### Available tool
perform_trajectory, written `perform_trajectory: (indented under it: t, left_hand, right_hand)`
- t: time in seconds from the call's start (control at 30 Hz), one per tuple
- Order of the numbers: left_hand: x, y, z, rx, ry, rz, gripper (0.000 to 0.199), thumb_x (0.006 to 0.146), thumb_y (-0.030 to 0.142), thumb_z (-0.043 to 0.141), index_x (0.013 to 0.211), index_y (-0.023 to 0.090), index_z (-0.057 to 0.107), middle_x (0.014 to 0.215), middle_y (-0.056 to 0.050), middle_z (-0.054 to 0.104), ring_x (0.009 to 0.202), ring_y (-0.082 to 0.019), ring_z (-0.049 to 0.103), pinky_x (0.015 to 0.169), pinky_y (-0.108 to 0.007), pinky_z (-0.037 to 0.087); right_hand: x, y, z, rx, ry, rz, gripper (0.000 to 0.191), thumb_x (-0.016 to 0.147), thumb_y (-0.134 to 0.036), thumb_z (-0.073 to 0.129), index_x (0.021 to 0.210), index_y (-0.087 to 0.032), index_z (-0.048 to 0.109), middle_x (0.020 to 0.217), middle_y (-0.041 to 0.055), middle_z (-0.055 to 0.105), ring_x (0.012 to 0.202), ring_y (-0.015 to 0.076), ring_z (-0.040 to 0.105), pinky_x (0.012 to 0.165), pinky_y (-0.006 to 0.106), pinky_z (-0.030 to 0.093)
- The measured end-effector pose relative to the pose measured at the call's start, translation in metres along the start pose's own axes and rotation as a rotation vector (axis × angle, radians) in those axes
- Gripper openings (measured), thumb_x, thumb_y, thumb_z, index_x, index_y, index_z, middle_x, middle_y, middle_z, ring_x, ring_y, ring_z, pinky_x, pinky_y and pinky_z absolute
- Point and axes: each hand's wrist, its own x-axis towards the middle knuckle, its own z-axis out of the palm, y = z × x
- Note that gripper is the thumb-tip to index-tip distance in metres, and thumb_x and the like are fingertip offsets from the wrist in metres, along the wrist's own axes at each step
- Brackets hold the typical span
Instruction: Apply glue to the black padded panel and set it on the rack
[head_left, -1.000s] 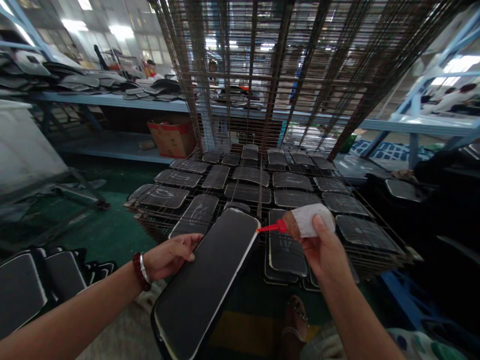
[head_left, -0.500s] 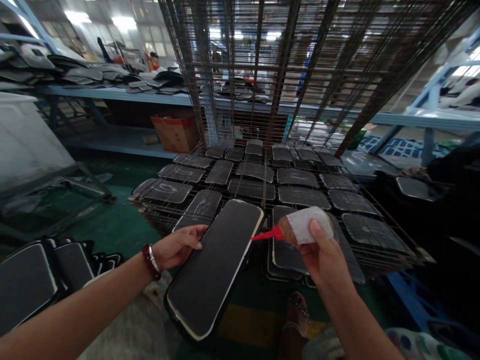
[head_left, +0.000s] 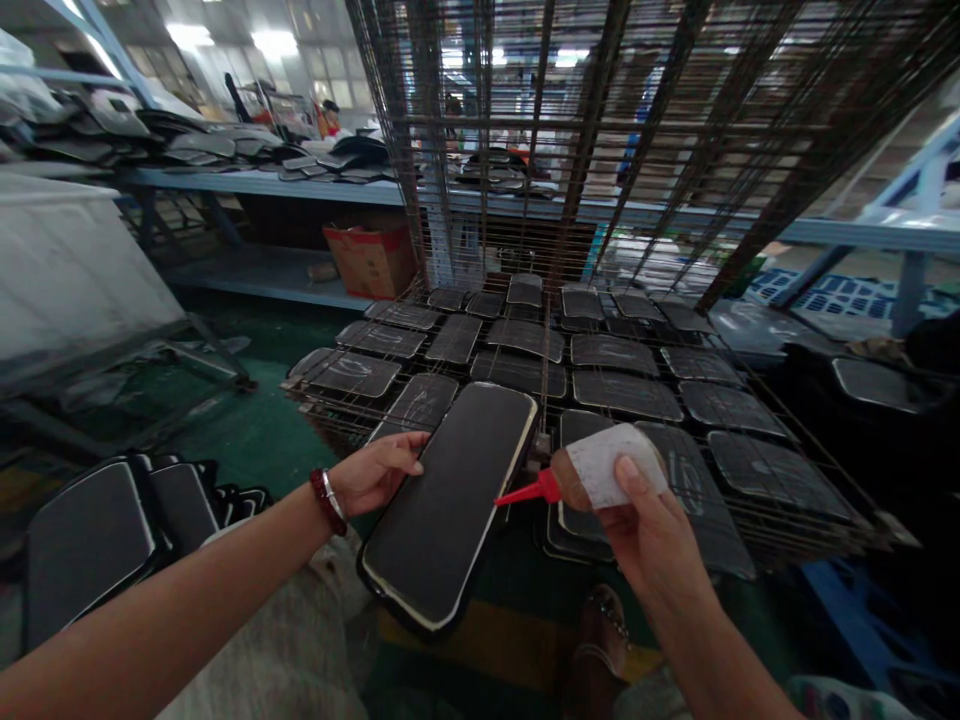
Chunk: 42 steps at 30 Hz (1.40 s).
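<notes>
My left hand (head_left: pixel 384 472) grips the left edge of a long black padded panel (head_left: pixel 450 510) with rounded corners, thumb on top and the other fingers mostly hidden beneath. A pale line of glue runs along the panel's rim. Wrapped in my right hand (head_left: pixel 646 520) is a glue bottle (head_left: pixel 611 465) with a white label and brownish contents. Its red nozzle (head_left: pixel 525 490) points left, and the tip meets the panel's right edge about midway along. The panel is tilted, its near end lower left.
Ahead lies a wire rack (head_left: pixel 330 415) bearing rows of similar dark panels (head_left: pixel 626 393), with more wire layers raised above. Stacked panels (head_left: pixel 86 545) stand at lower left. Behind are a blue bench (head_left: pixel 262 184) and a cardboard box (head_left: pixel 371 260). A white bin (head_left: pixel 75 270) is at left.
The nozzle tip has slid down the panel's right edge toward me. The whole view has shifted, so the surroundings sit farther right. Both hands keep their hold.
</notes>
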Motion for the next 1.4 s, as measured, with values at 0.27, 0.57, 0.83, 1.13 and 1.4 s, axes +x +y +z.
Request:
perform_trajectory:
  t: [0.27,0.57,0.83,1.13,1.4]
  left_hand:
    - [0.005,0.002,-0.003,-0.039,0.054,0.047,0.045,0.062,-0.001,0.057,0.104,0.012,0.060,0.098,-0.012,0.069,0.084,-0.023,0.067,0.079,-0.037,0.053]
    - [0.008,0.009,0.002,-0.107,0.133,0.101,0.042,0.060,-0.004,0.054,0.098,0.013,0.060,0.090,-0.009,0.071,0.076,-0.021,0.068,0.072,-0.035,0.056]
    - [0.012,0.011,0.004,-0.141,0.209,0.186,0.043,0.061,-0.004,0.051,0.100,0.012,0.061,0.085,-0.008,0.071,0.074,-0.021,0.069,0.069,-0.032,0.057]
    - [0.014,0.004,0.014,-0.256,0.365,0.312,0.034,0.064,-0.004,0.052,0.094,0.011,0.058,0.083,-0.007,0.071,0.074,-0.020,0.069,0.074,-0.034,0.058]
    - [0.021,-0.013,0.037,-0.211,0.468,0.377,0.035,0.064,-0.002,0.056,0.096,0.014,0.055,0.083,-0.005,0.070,0.070,-0.019,0.068,0.066,-0.034,0.058]
  right_hand:
    - [-0.008,0.003,0.003,-0.013,-0.038,0.031,0.027,0.073,-0.027,0.077,0.097,-0.020,0.067,0.090,0.0016,0.069,0.078,0.0129,0.064,0.065,0.017,0.055]
    - [-0.012,0.003,0.005,-0.017,-0.032,0.051,0.033,0.071,-0.029,0.079,0.100,-0.021,0.067,0.092,0.0014,0.069,0.080,0.0140,0.064,0.068,0.020,0.056]
    - [-0.013,0.000,0.005,-0.028,-0.002,0.015,0.036,0.069,-0.030,0.080,0.102,-0.021,0.066,0.094,0.0009,0.068,0.080,0.0140,0.064,0.068,0.020,0.056]
    - [-0.006,0.000,0.005,-0.030,0.130,-0.096,0.035,0.071,-0.031,0.078,0.103,-0.020,0.065,0.100,0.0026,0.066,0.087,0.0153,0.063,0.071,0.023,0.056]
    - [-0.007,0.005,0.009,0.127,0.083,0.238,0.035,0.071,-0.034,0.077,0.102,-0.024,0.063,0.100,0.0018,0.067,0.088,0.0192,0.064,0.065,0.027,0.058]
